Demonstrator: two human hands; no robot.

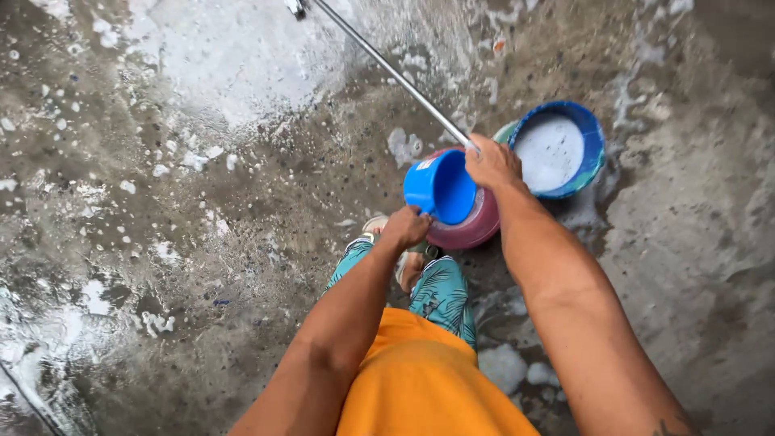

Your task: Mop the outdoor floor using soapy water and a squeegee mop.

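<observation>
Two hands work over a cluster of vessels on a wet concrete floor. The left hand is clamped on the handle side of a small blue plastic dipper, which is tilted with its mouth facing up and toward the viewer, directly above a maroon bucket. The right hand is wrapped tight around the near end of a long metal pole, which runs away up and to the left; its far end leaves the view at the top edge.

For this step, the dipper is best kept over the bucket's mouth so that any spill drops back inside, and the pole held steady with a firm wrist so it does not swing across the vessels.

Contents of the dipper cannot be told: its interior reads as plain blue. The maroon bucket is mostly covered by the dipper and the right forearm, so its fill is hidden. Just beside it, on the far right, a blue basin holds white soapy foam nearly to the rim.

Foam patches and bubbles lie scattered over the floor. The person's sandalled foot stands near the bucket.
</observation>
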